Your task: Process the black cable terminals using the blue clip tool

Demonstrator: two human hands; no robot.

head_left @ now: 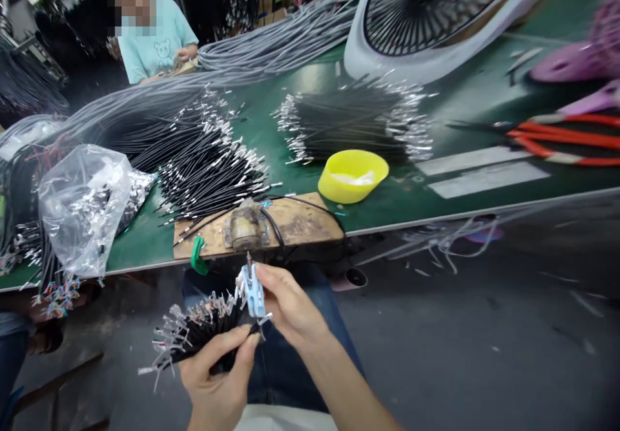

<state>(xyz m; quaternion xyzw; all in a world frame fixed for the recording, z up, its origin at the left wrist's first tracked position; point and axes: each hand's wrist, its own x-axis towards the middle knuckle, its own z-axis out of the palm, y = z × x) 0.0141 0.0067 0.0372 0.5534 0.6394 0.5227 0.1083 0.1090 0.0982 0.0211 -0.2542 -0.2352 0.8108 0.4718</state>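
Observation:
My left hand (220, 366) is closed around a bundle of black cables (208, 327) with frayed silvery wire ends. Between its thumb and forefinger one cable end (259, 324) sticks out toward the right. My right hand (290, 305) pinches a light blue clothespin-like clip (254, 292), just above that cable end. The clip sits at the thin metal shaft of a small motor (246, 227). This motor is fixed to a wooden board (305, 221) at the table's front edge. Whether the cable end touches the clip, I cannot tell.
On the green table (271, 101) lie piles of black cables (208, 172), another bundle (349, 121), a yellow bowl (353, 176), a plastic bag (82, 205) and orange-handled pliers (566, 140). A fan (358, 50) stands behind. Across the table sits a person (157, 43) in a light blue shirt.

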